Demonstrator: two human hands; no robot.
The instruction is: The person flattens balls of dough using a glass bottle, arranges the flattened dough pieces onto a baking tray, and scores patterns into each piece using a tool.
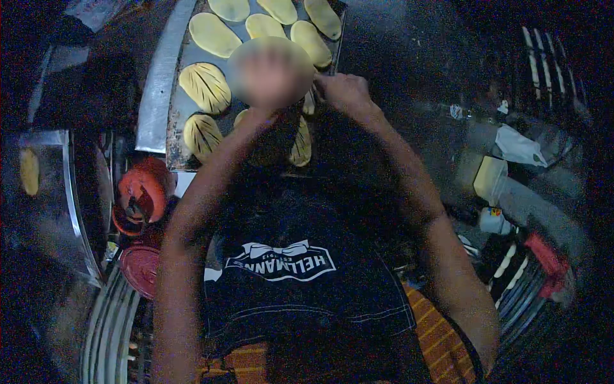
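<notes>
Flat oval pieces of pale dough [215,35] lie in rows on a dark baking tray [185,59]. Dark slashes fan across a scored dough piece [204,88] at the tray's left, and across others at its near end. My left hand [265,78] is over the middle of the tray, hidden by a blurred oval, so its fingers cannot be read. At the tray's right edge, my right hand [346,91] is closed, fingers pinched together beside a dough piece. Whatever it may hold is too small and dark to make out.
Left of me are a red container [144,189], a dark red lid [141,270] and a metal-edged surface [69,173] bearing one dough piece. A white plastic bag [521,146], a yellowish block [490,178] and a white tub [494,221] are on the right.
</notes>
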